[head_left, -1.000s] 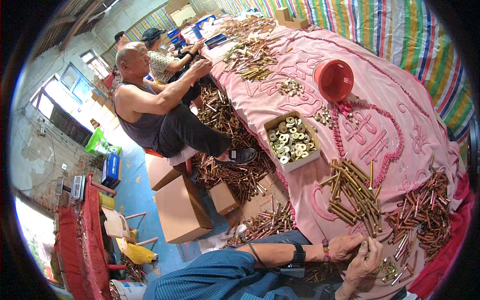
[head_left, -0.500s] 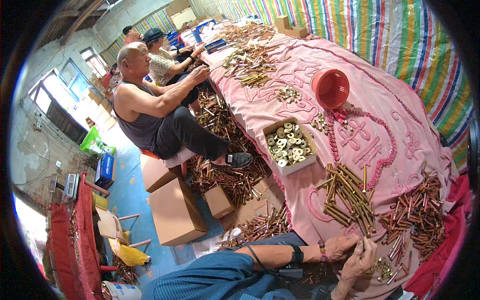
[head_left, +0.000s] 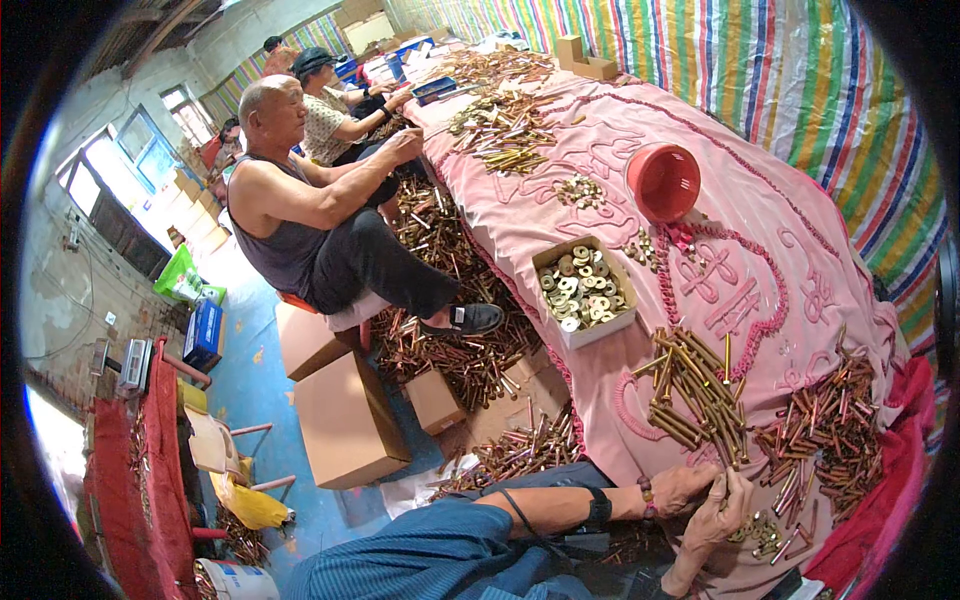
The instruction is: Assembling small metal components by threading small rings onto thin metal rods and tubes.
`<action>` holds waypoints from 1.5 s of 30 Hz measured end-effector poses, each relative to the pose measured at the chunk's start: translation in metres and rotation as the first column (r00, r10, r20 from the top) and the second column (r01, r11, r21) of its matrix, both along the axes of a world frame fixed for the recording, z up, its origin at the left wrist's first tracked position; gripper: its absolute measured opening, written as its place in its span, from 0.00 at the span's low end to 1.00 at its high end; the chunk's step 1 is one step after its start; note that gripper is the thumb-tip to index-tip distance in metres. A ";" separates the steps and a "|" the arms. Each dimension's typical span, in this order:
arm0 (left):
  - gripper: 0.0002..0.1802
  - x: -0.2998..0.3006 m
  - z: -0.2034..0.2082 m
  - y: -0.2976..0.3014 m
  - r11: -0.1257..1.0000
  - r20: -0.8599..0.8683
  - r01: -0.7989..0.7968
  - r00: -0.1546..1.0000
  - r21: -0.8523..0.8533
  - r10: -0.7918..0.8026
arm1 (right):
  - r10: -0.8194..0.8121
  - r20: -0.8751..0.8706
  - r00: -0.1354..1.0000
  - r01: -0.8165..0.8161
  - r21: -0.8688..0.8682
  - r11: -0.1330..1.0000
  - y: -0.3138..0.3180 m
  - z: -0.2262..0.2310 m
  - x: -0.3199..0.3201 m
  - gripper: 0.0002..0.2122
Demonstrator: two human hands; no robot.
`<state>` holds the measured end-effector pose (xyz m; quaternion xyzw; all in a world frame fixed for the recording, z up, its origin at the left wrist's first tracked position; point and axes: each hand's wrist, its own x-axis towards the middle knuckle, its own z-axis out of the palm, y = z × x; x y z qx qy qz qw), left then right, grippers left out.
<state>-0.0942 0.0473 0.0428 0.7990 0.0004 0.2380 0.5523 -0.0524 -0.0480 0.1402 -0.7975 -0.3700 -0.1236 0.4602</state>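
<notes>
My left hand (head_left: 680,489), with a beaded bracelet and a dark wrist strap on its arm, is closed near the front edge of the pink-covered table. Against its fingertips, my right hand (head_left: 722,512) pinches. Whatever is between the fingers is too small and hidden to make out. Just beyond both hands lies a loose pile of long gold-coloured bolts (head_left: 698,392). Beside my right hand is a small heap of brass-coloured nuts (head_left: 768,535). A larger heap of coppery bolts (head_left: 825,430) spreads to the right.
An open carton of washers (head_left: 583,290) and a red plastic bowl (head_left: 663,183) stand on the pink cloth (head_left: 620,390). Small metal pieces (head_left: 580,191) lie farther back. At left, a co-worker (head_left: 310,200) sits above bolts heaped below the table, near cardboard boxes (head_left: 350,420).
The view has shifted slightly. My two hands stay together at nearly the same spot, with only small finger movement. The seated co-worker's hands remain raised.
</notes>
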 end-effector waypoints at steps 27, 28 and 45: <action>0.06 -0.002 0.034 0.015 0.956 -0.011 -0.234 0.971 0.176 0.240 | -0.295 -0.140 0.945 0.294 -0.032 0.955 -0.068 0.002 0.008 0.05; 0.07 -0.001 0.033 0.012 0.958 0.037 -0.220 0.975 0.183 0.217 | -0.332 -0.141 0.933 0.326 -0.069 0.943 -0.080 -0.001 0.012 0.05; 0.03 -0.006 0.034 0.009 0.985 0.028 -0.139 0.990 0.099 0.137 | -0.512 -0.023 0.859 0.467 -0.377 0.800 -0.111 0.020 0.060 0.09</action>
